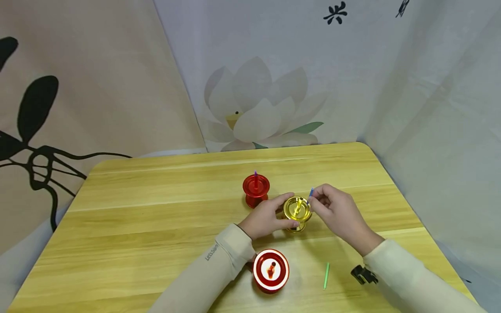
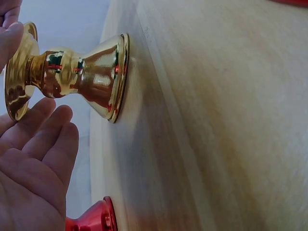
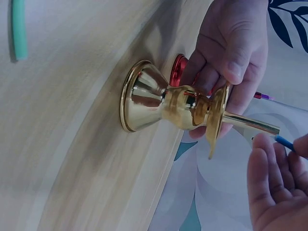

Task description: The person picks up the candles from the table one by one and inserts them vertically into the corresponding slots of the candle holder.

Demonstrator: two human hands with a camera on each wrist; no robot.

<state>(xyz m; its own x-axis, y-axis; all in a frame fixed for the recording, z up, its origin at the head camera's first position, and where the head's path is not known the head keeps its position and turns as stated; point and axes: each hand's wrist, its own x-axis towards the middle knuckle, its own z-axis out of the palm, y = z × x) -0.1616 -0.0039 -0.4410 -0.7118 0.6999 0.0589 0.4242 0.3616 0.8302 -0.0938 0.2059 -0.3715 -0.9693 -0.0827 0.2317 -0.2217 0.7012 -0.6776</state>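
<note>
A shiny gold candle holder (image 1: 290, 212) stands on the table, its round dish topped by an upright tube. My left hand (image 1: 263, 221) grips it by the dish, the thumb at the rim and fingers on the far side and underneath. Between thumb and fingertips, my right hand (image 1: 339, 214) pinches a thin blue candle (image 1: 311, 192). In the right wrist view the blue candle (image 3: 284, 142) is close to the tube's tip; whether they touch I cannot tell. The gold base (image 2: 103, 77) shows on the tabletop in the left wrist view.
Behind the left hand stands a red candle holder (image 1: 255, 201) with a purple candle tip (image 1: 256, 173). Nearer the front is another red candle holder (image 1: 271, 284), beside the left sleeve. A thin green candle (image 1: 326, 276) lies at front right. Printed curtains surround the wooden table (image 1: 156, 208).
</note>
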